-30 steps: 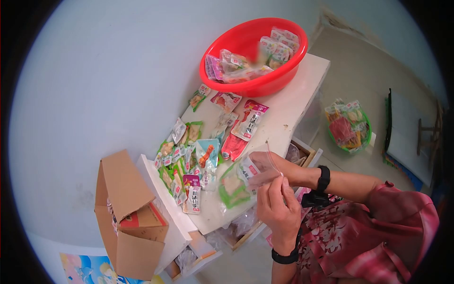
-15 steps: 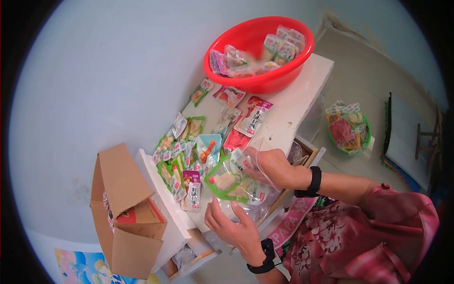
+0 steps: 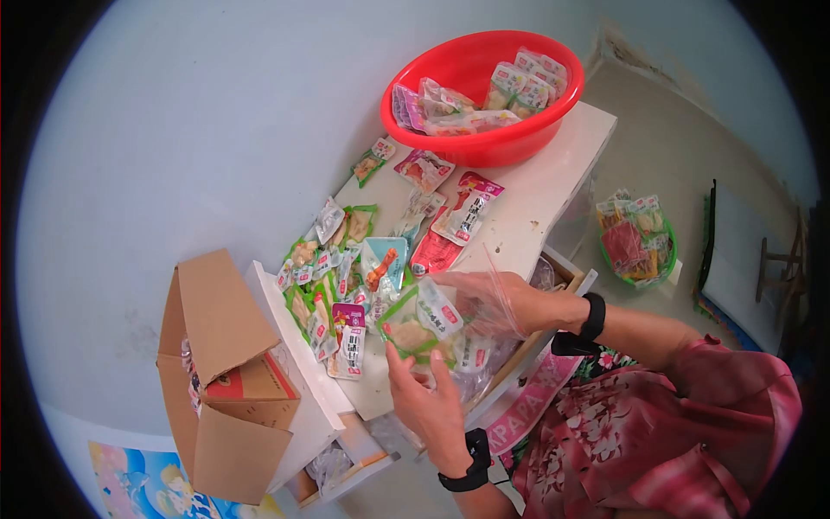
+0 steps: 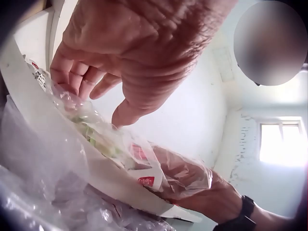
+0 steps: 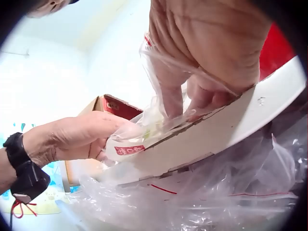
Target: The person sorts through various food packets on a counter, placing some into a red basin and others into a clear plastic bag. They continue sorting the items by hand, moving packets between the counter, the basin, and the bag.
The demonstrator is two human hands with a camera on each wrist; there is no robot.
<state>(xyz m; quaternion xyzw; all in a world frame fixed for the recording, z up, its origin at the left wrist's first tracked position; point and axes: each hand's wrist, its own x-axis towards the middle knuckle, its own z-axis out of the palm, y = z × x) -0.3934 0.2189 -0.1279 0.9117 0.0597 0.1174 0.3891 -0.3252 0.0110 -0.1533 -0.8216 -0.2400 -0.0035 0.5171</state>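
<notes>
My right hand is inside a clear plastic bag, whose film covers its fingers in the right wrist view. It grips green-edged food packets with pale pieces inside; the packets partly hide its fingertips. My left hand touches the far end of the bag, thumb and index finger apart at the packets' lower corner. Seen from the left wrist, its fingers bend loosely at the crinkled plastic. Beside the bag lie a purple-and-white packet and a blue packet showing a drumstick.
A red basin with bagged packets stands at the table's far end. Several loose packets lie along the wall. An open cardboard box sits at the left. Open drawers hold plastic bags. A green basket rests on the floor.
My left hand has let go of the bag's open edge and moved down and left to the packet end. My right hand has stayed in the bag, now turned so the packets face up.
</notes>
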